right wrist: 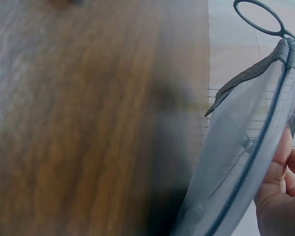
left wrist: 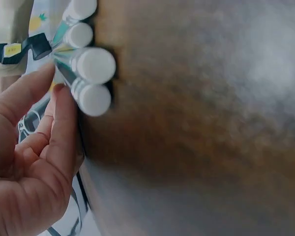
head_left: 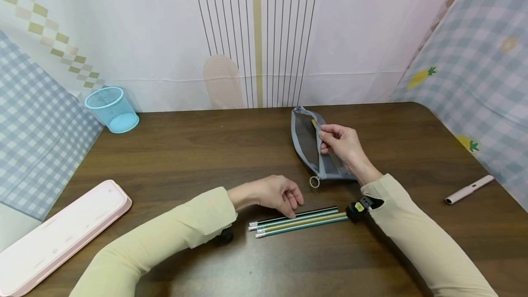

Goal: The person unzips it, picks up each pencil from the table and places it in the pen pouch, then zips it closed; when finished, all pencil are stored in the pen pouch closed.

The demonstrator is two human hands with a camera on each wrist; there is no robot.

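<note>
Several pencils (head_left: 305, 221), black, green and gold with white erasers, lie side by side on the table in the head view. My left hand (head_left: 277, 195) is over them, fingers loosely bent, thumb and forefinger tips at the black pencil. The left wrist view shows these fingertips beside the eraser ends (left wrist: 96, 66), with no clear grip. My right hand (head_left: 344, 145) pinches the edge of a grey mesh pencil case (head_left: 303, 136), whose zip is open. Something yellow (head_left: 314, 123) shows at its opening. A ring pull (head_left: 315, 182) hangs at its near end.
A light blue mesh pen cup (head_left: 111, 109) stands at the back left. On the left lies a closed pink case (head_left: 62, 237), and on the right a slim pink stick-like object (head_left: 469, 189). Patterned cloths (head_left: 359, 35) border the table's back and sides.
</note>
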